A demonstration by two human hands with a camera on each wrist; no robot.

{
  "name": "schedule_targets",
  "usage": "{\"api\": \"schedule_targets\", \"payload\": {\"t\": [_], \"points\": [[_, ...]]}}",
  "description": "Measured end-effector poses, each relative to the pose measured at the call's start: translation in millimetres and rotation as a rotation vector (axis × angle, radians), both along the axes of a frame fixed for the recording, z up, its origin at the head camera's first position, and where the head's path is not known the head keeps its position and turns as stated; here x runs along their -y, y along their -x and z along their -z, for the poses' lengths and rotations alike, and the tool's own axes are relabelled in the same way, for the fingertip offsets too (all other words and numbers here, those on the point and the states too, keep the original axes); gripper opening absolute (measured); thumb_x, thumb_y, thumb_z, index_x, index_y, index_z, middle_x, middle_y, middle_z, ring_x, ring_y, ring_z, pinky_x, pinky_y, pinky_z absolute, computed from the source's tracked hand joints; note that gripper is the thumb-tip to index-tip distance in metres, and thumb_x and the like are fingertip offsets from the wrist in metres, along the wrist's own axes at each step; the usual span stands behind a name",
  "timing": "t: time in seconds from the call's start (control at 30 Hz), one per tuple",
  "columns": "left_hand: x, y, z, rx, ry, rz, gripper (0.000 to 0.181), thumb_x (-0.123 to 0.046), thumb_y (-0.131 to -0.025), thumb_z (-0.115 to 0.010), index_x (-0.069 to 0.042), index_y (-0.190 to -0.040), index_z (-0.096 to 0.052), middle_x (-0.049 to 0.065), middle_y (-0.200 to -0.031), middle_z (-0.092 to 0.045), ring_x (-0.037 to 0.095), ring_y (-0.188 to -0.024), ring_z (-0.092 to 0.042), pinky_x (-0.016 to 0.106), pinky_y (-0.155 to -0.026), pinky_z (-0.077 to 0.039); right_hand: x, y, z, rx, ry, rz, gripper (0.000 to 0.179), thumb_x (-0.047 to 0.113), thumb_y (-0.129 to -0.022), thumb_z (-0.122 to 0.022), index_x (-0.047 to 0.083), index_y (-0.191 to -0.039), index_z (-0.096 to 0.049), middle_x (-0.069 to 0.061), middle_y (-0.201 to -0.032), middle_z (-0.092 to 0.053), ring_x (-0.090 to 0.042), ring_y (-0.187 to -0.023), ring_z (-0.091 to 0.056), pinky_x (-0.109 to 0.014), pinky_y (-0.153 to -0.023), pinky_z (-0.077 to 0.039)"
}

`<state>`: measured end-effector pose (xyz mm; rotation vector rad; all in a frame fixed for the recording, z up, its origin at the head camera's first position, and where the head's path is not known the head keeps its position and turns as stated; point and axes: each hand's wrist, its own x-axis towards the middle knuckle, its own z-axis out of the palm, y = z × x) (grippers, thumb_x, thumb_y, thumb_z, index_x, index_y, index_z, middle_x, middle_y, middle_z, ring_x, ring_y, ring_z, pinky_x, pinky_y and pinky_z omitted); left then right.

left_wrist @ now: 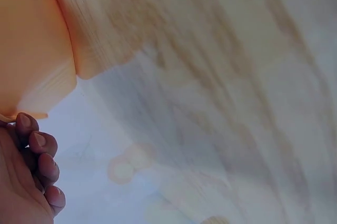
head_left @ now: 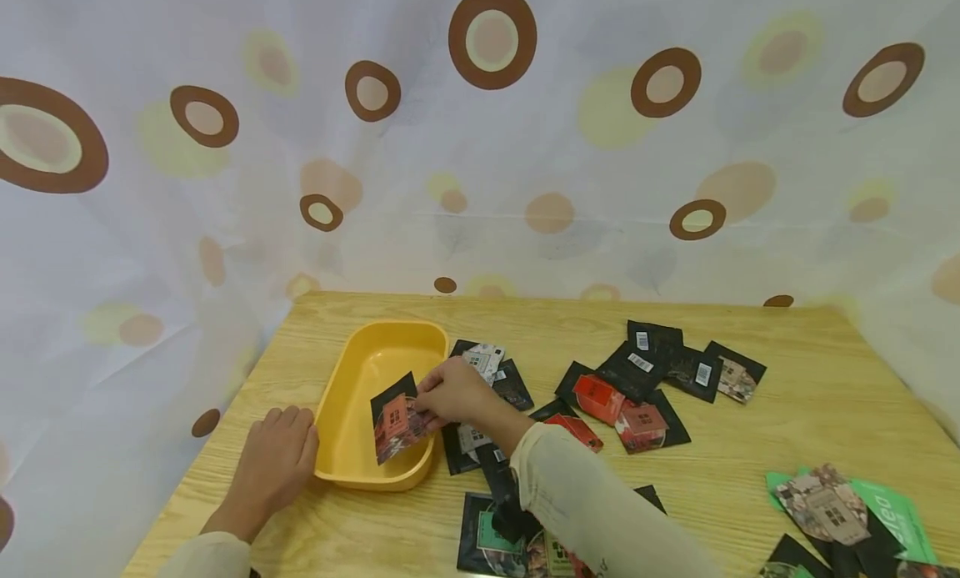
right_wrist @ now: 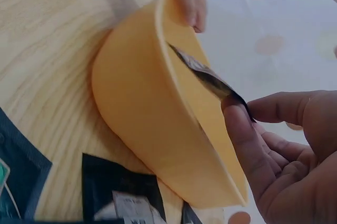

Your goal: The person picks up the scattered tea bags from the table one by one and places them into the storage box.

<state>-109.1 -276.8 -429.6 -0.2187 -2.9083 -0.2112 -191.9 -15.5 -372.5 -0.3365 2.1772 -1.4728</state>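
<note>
A yellow plastic basin [head_left: 347, 394] sits at the left of the wooden table. My left hand [head_left: 279, 457] holds its near left rim, the fingers curled at the edge in the left wrist view. Over the basin, my right hand [head_left: 459, 392] pinches a black sachet with a red label [head_left: 393, 422] between thumb and fingers. In the right wrist view the sachet [right_wrist: 202, 73] shows edge-on, tilted above the basin's opening. Several sachets with pale labels [head_left: 486, 359] lie right beside the basin, partly under my right forearm.
Black sachets with barcodes [head_left: 633, 369] and red-labelled ones [head_left: 642, 424] lie piled at the table's middle right. Green-labelled sachets [head_left: 491, 536] are at the near edge. Another heap [head_left: 825, 507] with a green packet lies at the far right. A dotted cloth [head_left: 525, 186] hangs behind.
</note>
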Motion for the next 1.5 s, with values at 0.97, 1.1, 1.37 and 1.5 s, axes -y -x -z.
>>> {"api": "schedule_targets", "payload": {"t": [0.97, 1.1, 1.37, 1.5], "points": [[1.5, -0.5, -3.4, -0.005, 0.008, -0.010, 0.027, -0.014, -0.102, -0.042, -0.014, -0.075, -0.043, 0.001, -0.069, -0.038, 0.018, -0.066, -0.032, 0.030, -0.063, -0.028, -108, -36.6, 21.0, -0.384, -0.629, -0.025, 0.021, 0.015, -0.079, -0.076, 0.011, -0.067, -0.060, 0.000, -0.063, -0.054, -0.014, -0.059, -0.048, -0.027, -0.055, -0.037], [1.7, -1.1, -2.0, -0.015, 0.011, -0.006, 0.027, -0.014, -0.102, -0.042, -0.014, -0.074, -0.043, 0.000, -0.068, -0.037, 0.017, -0.066, -0.031, 0.029, -0.063, -0.027, -106, -42.7, 29.0, -0.338, -0.655, -0.025, 0.024, 0.024, -0.080, -0.079, 0.008, -0.076, -0.063, -0.002, -0.070, -0.060, -0.015, -0.063, -0.052, -0.029, -0.058, -0.039], [1.3, 0.1, 0.7, -0.026, -0.005, 0.007, 0.029, -0.014, -0.102, -0.041, -0.015, -0.073, -0.041, -0.001, -0.067, -0.035, 0.016, -0.065, -0.029, 0.028, -0.063, -0.026, -97, -45.3, 37.3, -0.338, -0.796, -0.011, 0.053, 0.048, -0.071, -0.086, 0.006, -0.095, -0.062, -0.002, -0.079, -0.062, -0.017, -0.067, -0.055, -0.033, -0.059, -0.043], [-0.1, 0.8, 1.5, -0.014, -0.015, 0.006, 0.029, -0.013, -0.102, -0.041, -0.014, -0.073, -0.041, 0.000, -0.068, -0.035, 0.017, -0.065, -0.030, 0.028, -0.062, -0.026, -99, -45.7, 39.1, -0.327, -0.811, 0.016, 0.055, 0.046, -0.069, -0.088, 0.006, -0.094, -0.060, -0.002, -0.079, -0.060, -0.017, -0.067, -0.054, -0.034, -0.058, -0.042]]}}
